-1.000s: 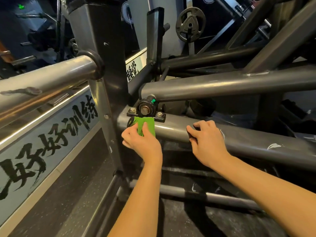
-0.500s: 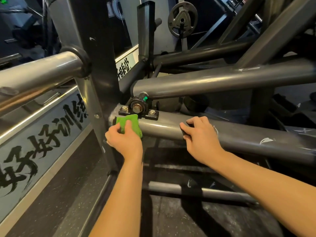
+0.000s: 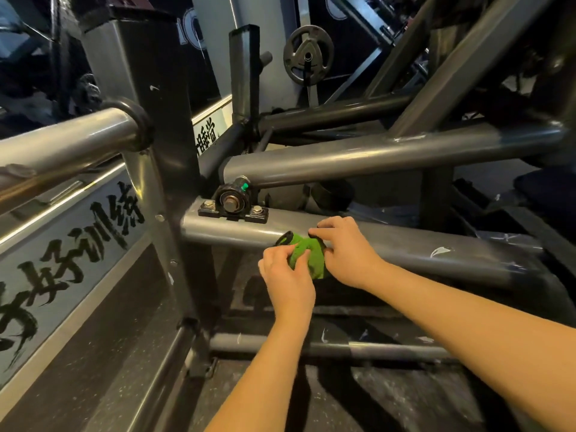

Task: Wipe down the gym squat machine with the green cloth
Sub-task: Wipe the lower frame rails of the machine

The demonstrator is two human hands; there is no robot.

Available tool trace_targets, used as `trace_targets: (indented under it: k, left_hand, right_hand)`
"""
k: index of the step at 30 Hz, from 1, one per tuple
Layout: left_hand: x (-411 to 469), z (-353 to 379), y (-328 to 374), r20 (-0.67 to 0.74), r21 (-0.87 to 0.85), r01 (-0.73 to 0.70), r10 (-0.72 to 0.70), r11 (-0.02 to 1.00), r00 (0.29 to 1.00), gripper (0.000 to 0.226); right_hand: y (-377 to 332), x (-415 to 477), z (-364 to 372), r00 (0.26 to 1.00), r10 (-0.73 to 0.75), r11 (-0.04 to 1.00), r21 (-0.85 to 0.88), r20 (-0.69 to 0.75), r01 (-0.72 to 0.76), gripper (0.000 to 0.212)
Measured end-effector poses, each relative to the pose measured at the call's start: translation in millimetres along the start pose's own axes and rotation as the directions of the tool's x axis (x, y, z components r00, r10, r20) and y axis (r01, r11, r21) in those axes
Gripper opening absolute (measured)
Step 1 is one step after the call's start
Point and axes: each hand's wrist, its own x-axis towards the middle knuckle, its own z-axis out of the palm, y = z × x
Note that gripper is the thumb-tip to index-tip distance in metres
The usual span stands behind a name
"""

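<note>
**Green cloth bunched in both hands at the lower tube**

The crumpled bright green cloth (image 3: 307,255) lies against the front of the lower round grey steel tube (image 3: 436,260) of the dark grey steel squat machine (image 3: 170,135). It is just to the right of the black bolted bearing block (image 3: 232,203). Both hands are on it. The left hand (image 3: 285,277) pinches the near side of the cloth between thumb and curled fingers. The right hand (image 3: 347,254) bends its fingers over the cloth's top edge and grips it from the right, fingertips close against the tube. Neither hand is spread flat.

The step looks like a regrip or a hand-over rather than a wiping stroke, since the cloth is wadded up and not pressed flat. Which hand is meant to carry it on cannot be told. The frame gives no sign of which surfaces are already clean. The lower tube runs on to the right with pale scuffs, and the upper slanted grey steel tube (image 3: 374,155) lies above it.

The next move probably calls for one hand to take a firm hold. It would flatten a pad of cloth onto the tube and draw it along, curling round the curve to reach the underside. The cloth could snag on the bearing block's bolts.
</note>
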Motion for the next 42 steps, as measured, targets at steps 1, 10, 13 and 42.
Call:
trace_targets:
  k: [1,10,13,42]
  left_hand:
    - [2,-7,1,0.02,-0.029,0.005,-0.004,1.0,1.0,0.011]
    - [15,-22,40,0.368,-0.288,-0.005,0.116,0.957,0.922,0.035]
    - [27,-19,43,0.407,-0.291,-0.047,0.168,0.956,0.898,0.041]
    - [49,-2,2,0.251,0.522,-0.401,0.314,0.753,0.916,0.032]
  right_hand:
    - [-2,-6,-3,0.999,0.027,0.993,0.117,-0.031,-0.023,0.044]
    - [-2,-28,-12,0.951,0.266,0.376,0.892,0.156,-0.251,0.028]
    - [6,-22,-18,0.914,0.399,0.342,0.913,0.072,-0.221,0.024]
    - [99,49,-43,0.835,0.549,0.831,0.087,0.031,-0.549,0.034]
